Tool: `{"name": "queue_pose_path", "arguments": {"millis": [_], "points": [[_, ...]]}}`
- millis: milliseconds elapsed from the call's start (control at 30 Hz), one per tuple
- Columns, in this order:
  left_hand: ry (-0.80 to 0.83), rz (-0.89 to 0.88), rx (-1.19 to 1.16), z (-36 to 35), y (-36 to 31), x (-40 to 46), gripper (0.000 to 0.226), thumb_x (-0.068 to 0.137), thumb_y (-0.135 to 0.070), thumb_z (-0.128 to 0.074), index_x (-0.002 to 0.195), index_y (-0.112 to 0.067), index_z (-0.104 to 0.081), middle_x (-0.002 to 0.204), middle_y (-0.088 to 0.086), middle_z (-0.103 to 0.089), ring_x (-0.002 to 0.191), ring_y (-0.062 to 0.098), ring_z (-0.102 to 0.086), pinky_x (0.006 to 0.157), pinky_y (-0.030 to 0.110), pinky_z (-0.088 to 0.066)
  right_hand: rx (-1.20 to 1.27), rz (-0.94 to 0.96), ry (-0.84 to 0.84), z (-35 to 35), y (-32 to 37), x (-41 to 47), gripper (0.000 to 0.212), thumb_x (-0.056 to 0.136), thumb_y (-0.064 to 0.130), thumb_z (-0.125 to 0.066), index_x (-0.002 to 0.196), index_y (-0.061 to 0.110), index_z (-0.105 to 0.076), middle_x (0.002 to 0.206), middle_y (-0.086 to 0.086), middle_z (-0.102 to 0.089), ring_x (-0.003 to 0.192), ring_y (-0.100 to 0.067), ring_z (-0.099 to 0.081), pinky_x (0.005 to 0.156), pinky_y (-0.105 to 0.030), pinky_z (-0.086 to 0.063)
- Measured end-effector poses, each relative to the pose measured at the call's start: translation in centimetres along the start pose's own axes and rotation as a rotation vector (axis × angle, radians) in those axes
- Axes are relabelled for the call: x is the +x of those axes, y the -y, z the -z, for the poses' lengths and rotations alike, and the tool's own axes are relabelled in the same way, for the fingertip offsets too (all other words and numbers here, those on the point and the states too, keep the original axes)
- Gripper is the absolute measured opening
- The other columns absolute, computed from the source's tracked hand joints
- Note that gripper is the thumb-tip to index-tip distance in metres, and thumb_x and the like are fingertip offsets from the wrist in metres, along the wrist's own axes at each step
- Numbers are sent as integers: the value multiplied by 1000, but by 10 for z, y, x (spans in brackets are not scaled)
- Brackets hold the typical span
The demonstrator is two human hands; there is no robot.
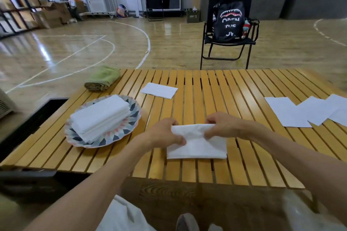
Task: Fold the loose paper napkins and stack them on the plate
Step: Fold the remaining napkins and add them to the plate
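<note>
Matt white paper napkin, glossy slatted wooden table, fuzzy green cloth towel, shiny patterned plate

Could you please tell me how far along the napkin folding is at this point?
Done: a stack of folded napkins already sits on the plate. In hand: the left hand and right hand pinch the top edge of one napkin, folding it on the table. Left: one single napkin at the far side and several loose napkins spread at the right.
</note>
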State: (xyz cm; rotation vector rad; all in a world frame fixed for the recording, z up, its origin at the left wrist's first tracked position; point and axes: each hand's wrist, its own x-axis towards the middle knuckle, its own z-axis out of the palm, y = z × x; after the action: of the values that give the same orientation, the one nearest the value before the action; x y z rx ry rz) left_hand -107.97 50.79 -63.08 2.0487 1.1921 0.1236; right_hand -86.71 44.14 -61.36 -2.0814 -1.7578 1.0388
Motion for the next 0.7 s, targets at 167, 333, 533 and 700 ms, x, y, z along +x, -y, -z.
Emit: {"name": "queue_pose_path", "arguments": {"millis": [167,333,533,700], "points": [[-345,1,-454,53,23,-24,53,82,-18,-77,124,-23,-46,115,0,-58,102,18,-61,84,39,-58,625,39,-164,6,49,25,32,85,8,-74,114,9,-61,111,-9,-67,99,-27,-67,81,-39,-59],[-706,22,-395,116,57,-38,62,87,-21,-73,137,-31,-38,129,-1,-53,112,21,-56,89,38,-52,802,100,-265,-4,136,88,45,85,8,-76,120,14,-50,115,-11,-63,102,-31,-66,87,-47,-59],[-898,108,-240,154,105,-60,63,91,-12,-63,144,-29,-34,119,-5,-47,104,17,-50,83,30,-44,675,167,-305,-47,216,147,42,86,14,-74,123,16,-54,117,-7,-61,100,-24,-61,77,-33,-54],[-917,197,-188,157,137,-66,65,91,-13,-66,146,-18,-33,136,7,-48,121,25,-50,87,30,-41,500,199,-296,-74,236,168,45,87,19,-73,127,17,-53,112,-2,-55,99,-22,-58,85,-37,-52]]}}
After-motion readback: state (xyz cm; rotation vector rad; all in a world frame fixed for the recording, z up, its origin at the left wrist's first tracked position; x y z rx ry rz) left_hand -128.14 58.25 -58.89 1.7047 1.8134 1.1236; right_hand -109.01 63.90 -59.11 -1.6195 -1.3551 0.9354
